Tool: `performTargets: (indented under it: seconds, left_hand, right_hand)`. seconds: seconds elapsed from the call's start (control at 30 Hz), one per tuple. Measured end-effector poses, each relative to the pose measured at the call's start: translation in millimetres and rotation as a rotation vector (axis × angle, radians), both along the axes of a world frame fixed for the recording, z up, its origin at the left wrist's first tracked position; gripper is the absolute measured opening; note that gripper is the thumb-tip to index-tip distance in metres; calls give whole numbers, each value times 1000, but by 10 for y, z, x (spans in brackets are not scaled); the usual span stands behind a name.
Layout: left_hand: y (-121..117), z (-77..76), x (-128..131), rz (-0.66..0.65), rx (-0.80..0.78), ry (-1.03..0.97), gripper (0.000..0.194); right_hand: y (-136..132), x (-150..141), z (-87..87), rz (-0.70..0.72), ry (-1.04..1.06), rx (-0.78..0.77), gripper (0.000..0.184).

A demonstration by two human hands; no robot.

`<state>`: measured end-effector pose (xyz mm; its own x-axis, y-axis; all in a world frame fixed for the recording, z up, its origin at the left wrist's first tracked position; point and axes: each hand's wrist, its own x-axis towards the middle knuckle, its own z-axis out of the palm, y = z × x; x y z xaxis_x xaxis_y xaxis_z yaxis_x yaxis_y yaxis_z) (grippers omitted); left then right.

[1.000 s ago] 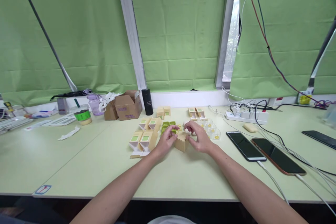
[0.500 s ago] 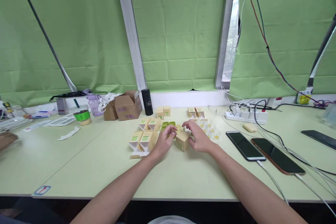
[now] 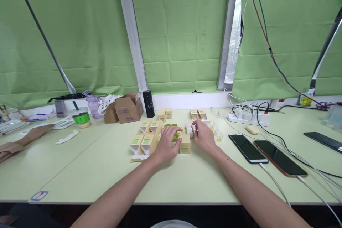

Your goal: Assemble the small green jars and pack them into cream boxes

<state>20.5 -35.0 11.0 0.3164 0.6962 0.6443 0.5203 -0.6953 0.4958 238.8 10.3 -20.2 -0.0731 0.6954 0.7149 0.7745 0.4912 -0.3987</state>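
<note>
A small tan carton with a green label (image 3: pixel 185 144) stands upright on the table between my hands. My left hand (image 3: pixel 168 143) is open, fingers stretched over the green tray (image 3: pixel 175 137), its thumb at the carton's left side. My right hand (image 3: pixel 203 136) has bent fingers at a few small whitish blocks (image 3: pixel 189 129) behind the carton; what lies in its fingertips is hidden. Small yellow pieces lie beside the tray, partly covered. Left of my left hand stand several open tan cartons (image 3: pixel 145 141). Clear cups with yellow bits (image 3: pixel 218 136) sit beyond my right hand.
More small cartons (image 3: pixel 165 114) stand at the back, with open ones (image 3: pixel 198 114) farther right. A black bottle (image 3: pixel 148 104) and a brown box (image 3: pixel 129 108) stand behind left. Phones (image 3: pixel 248 148) and cables lie right. Another person's hand (image 3: pixel 40 131) reaches in at far left.
The carton has turned its labelled face toward me, and my right hand has come off it to the whitish blocks. My left fingers have spread. The other person's arm has reached farther in.
</note>
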Motion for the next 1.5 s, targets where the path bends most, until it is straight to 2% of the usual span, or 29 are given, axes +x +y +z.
performTargets:
  seconds: [0.1,0.17,0.3,0.47,0.57,0.7,0.8,0.9,1.03,1.27,1.37,1.5]
  left_hand:
    - [-65,92,65,-25,-36,197,47]
    - [-90,142,107,-6,-66,366,55]
    - [-81,223,159,-2,-75,579,55]
    - [39,416,165,-17,-121,687,60]
    - [228,629,129,24,-139,657,63]
    - [659,925,56,160,-94,639,64]
    - [1035,1034,12,272,-20,707,67]
    - [1356,995,-17,392,-23,765,68]
    - [1613,788,-36,463,-54,772,65]
    - [1765,414,1,495,-53,814,66]
    - [1809,326,-14,512,-79,842,63]
    - [1809,281,-43,532,-103,865,55]
  right_hand:
    - [-15,-23,-1,-24,-24,-35,40]
    - [-31,-36,12,-45,-48,-59,40]
    - [-61,-49,42,-61,-60,-71,41]
    - [-74,-52,57,-58,-35,-56,41]
    - [-79,-56,63,-51,-26,-39,42]
    - [-102,-80,71,-27,-38,-29,41]
    - [-126,-104,70,7,-43,-24,40]
    - [-143,-119,66,46,-47,-18,39]
    - [-151,-128,57,67,-56,-9,37]
    - [-179,-158,54,92,-81,3,35]
    - [-189,-172,59,100,-91,4,34]
    - [-193,-182,61,103,-96,0,34]
